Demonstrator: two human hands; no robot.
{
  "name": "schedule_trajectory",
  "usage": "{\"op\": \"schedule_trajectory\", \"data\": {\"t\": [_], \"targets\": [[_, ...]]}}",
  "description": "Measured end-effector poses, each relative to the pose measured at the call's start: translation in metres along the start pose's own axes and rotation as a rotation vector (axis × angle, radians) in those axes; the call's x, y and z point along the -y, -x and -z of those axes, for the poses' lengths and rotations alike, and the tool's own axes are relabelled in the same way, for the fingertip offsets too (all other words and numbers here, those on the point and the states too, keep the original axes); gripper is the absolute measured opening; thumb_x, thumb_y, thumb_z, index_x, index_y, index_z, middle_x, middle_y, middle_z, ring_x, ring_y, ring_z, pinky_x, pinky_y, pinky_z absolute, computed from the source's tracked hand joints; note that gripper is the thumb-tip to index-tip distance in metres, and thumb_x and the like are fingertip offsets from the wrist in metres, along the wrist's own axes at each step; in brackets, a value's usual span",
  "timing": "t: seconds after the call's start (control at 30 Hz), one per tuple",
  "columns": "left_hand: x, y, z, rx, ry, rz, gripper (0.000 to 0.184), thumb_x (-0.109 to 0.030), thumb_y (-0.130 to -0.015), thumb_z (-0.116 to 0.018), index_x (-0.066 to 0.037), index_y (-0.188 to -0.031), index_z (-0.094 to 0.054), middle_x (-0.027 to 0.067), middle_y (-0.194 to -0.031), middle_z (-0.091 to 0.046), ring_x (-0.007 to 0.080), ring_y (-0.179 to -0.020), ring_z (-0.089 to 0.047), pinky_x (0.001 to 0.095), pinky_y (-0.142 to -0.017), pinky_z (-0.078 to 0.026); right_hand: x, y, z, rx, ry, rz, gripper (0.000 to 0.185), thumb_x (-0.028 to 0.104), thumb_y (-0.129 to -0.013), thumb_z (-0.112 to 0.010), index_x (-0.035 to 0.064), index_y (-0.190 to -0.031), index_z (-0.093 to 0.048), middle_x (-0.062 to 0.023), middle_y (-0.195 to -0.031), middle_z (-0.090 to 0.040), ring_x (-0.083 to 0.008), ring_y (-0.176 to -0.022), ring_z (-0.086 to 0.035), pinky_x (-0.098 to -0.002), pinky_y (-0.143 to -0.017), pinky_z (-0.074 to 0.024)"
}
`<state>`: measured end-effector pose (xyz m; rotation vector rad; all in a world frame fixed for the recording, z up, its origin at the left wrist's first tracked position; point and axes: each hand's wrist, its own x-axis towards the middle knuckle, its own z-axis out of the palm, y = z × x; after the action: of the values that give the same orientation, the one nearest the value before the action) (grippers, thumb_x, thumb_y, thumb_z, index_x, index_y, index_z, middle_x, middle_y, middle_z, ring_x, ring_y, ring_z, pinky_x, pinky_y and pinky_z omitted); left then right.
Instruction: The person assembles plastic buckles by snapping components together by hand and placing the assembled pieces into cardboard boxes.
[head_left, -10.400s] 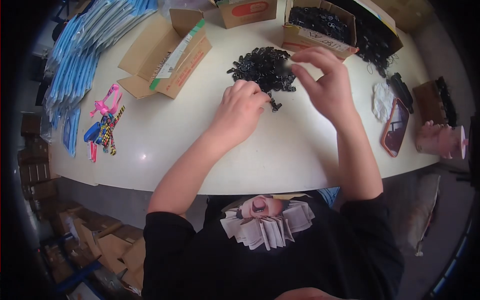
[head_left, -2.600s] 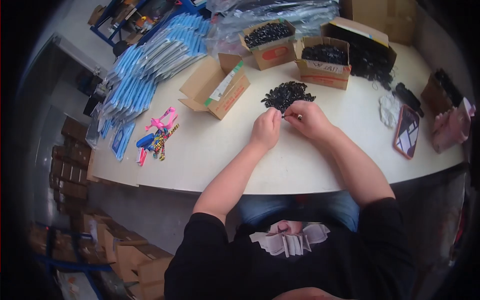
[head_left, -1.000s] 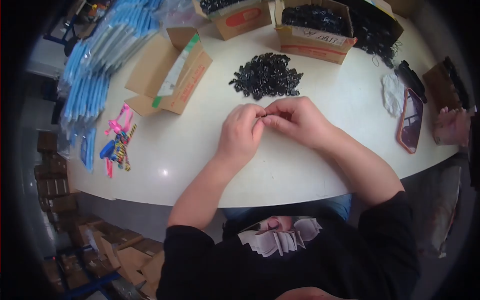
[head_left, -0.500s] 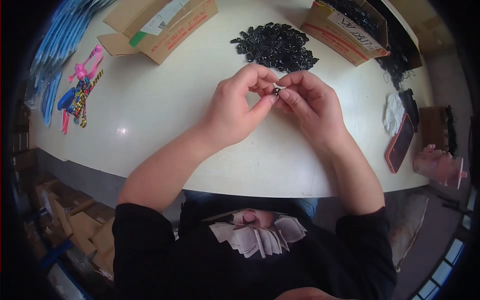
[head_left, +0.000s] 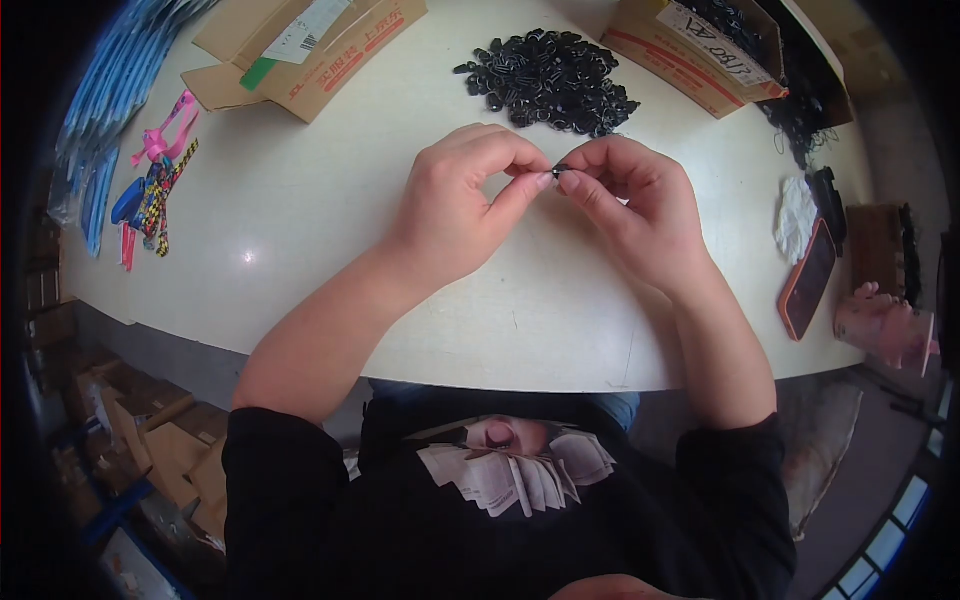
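My left hand (head_left: 465, 195) and my right hand (head_left: 640, 210) meet at the fingertips over the white table (head_left: 470, 330). Between them is a small black piece (head_left: 560, 171) with a bit of shiny metal, pinched from both sides by thumb and index finger. Its exact shape is too small to tell. Just beyond the hands lies a heap of small black pieces (head_left: 555, 80) with metal rings.
An open cardboard box (head_left: 340, 55) stands at the back left, another (head_left: 690, 55) with black pieces at the back right. Colourful straps (head_left: 155, 200) and blue packets (head_left: 120, 80) lie left; white tissue (head_left: 796, 220), a phone (head_left: 808, 280) and a pink cup (head_left: 885, 328) are right.
Compared with the earlier frames, the view has shifted. Both hands have come together at the fingertips; over the last half second the small piece has turned between them.
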<state>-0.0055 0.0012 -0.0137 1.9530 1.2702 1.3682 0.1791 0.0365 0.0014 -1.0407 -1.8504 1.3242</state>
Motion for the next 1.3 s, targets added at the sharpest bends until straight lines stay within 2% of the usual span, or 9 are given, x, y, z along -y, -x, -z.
{"op": "schedule_trajectory", "data": {"t": [0.1, 0.2, 0.3, 0.6, 0.9, 1.3], "targets": [[0.001, -0.001, 0.000, 0.001, 0.022, -0.045, 0.008, 0.001, -0.075, -0.069, -0.001, -0.079, -0.063, 0.0090, -0.076, -0.063, 0.0250, -0.072, -0.060, 0.0334, -0.065, -0.048, 0.000, -0.001, 0.002, 0.049, -0.068, -0.074, 0.011, 0.009, -0.089, -0.062, -0.0015, -0.090, -0.061, -0.0010, -0.074, -0.061, -0.0055, -0.066, -0.053, -0.0216, -0.061, -0.0463], [0.002, -0.002, 0.002, -0.005, 0.000, -0.121, 0.009, 0.002, -0.074, -0.069, -0.002, -0.078, -0.062, 0.0089, -0.076, -0.062, 0.0253, -0.072, -0.059, 0.0335, -0.065, -0.047, 0.009, -0.002, 0.009, 0.176, -0.366, -0.250, 0.012, 0.012, -0.092, -0.059, 0.0000, -0.090, -0.059, -0.0010, -0.074, -0.060, -0.0065, -0.066, -0.053, -0.0220, -0.062, -0.0469], [0.000, -0.003, 0.001, 0.004, -0.014, -0.125, 0.010, 0.001, -0.073, -0.070, -0.003, -0.079, -0.063, 0.0088, -0.076, -0.062, 0.0255, -0.073, -0.059, 0.0338, -0.067, -0.047, 0.011, -0.003, 0.012, 0.222, -0.464, -0.283, 0.012, 0.013, -0.094, -0.058, 0.0009, -0.091, -0.058, -0.0015, -0.077, -0.060, -0.0078, -0.068, -0.055, -0.0227, -0.064, -0.0481], [0.000, -0.001, 0.002, 0.051, -0.028, -0.107, 0.010, -0.006, -0.075, -0.071, -0.001, -0.080, -0.064, 0.0105, -0.078, -0.065, 0.0272, -0.074, -0.060, 0.0357, -0.068, -0.048, 0.008, -0.002, 0.008, 0.220, -0.398, -0.209, 0.011, 0.012, -0.094, -0.057, 0.0014, -0.091, -0.057, -0.0005, -0.078, -0.058, -0.0072, -0.070, -0.054, -0.0220, -0.066, -0.0475], [0.001, 0.000, 0.000, 0.016, -0.031, -0.103, 0.010, -0.003, -0.075, -0.070, -0.001, -0.084, -0.066, 0.0114, -0.080, -0.066, 0.0277, -0.075, -0.061, 0.0357, -0.068, -0.049, 0.004, -0.004, 0.008, 0.201, -0.386, -0.164, 0.011, 0.011, -0.093, -0.058, 0.0004, -0.092, -0.058, -0.0015, -0.080, -0.061, -0.0068, -0.072, -0.054, -0.0213, -0.066, -0.0461], [0.000, 0.000, 0.000, 0.009, 0.000, -0.043, 0.010, -0.005, -0.076, -0.071, 0.000, -0.081, -0.066, 0.0113, -0.079, -0.066, 0.0274, -0.074, -0.061, 0.0361, -0.068, -0.048, 0.006, -0.002, 0.007, 0.189, -0.400, -0.143, 0.010, 0.010, -0.093, -0.059, 0.0004, -0.092, -0.059, -0.0020, -0.080, -0.062, -0.0069, -0.073, -0.055, -0.0214, -0.067, -0.0459]]}}
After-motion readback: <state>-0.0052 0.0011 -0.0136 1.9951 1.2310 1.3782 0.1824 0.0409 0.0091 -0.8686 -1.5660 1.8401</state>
